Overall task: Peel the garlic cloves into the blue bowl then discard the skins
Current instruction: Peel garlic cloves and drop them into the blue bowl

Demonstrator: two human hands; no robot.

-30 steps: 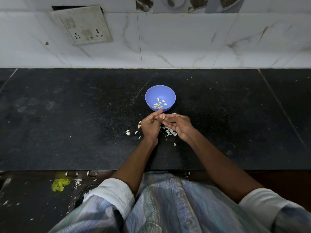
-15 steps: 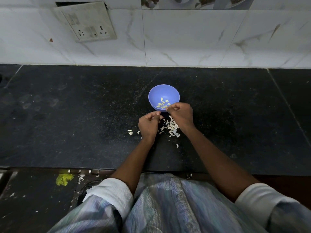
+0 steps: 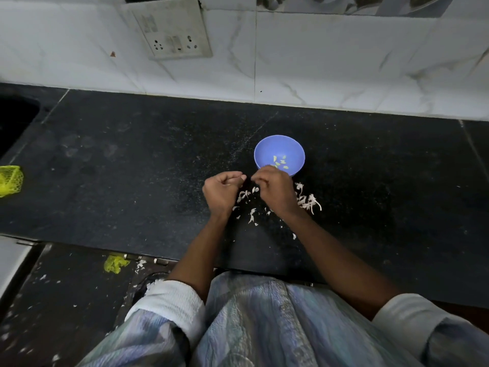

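The blue bowl (image 3: 267, 148) stands on the black counter (image 3: 132, 168) and holds several peeled garlic cloves (image 3: 280, 163). Just in front of it, my left hand (image 3: 221, 193) is curled into a fist with its thumb pressed to the forefinger, pinching a small garlic clove that is mostly hidden. My right hand (image 3: 275, 190) is curled too, its back covering the bowl's near rim. Its fingertips point at the left thumb with a small gap between them, and I see nothing in them. White garlic skins (image 3: 308, 202) lie scattered under and right of my hands.
A yellow mesh bag (image 3: 10, 180) lies at the counter's left edge beside a dark sink opening (image 3: 16, 115). On the floor below the counter edge are a yellow scrap (image 3: 114, 264) and white flakes. A tiled wall with a socket plate (image 3: 169, 30) backs the counter.
My right hand came back from over the bowl toward my left hand. The view shifted, so the yellow mesh bag now shows at the left.
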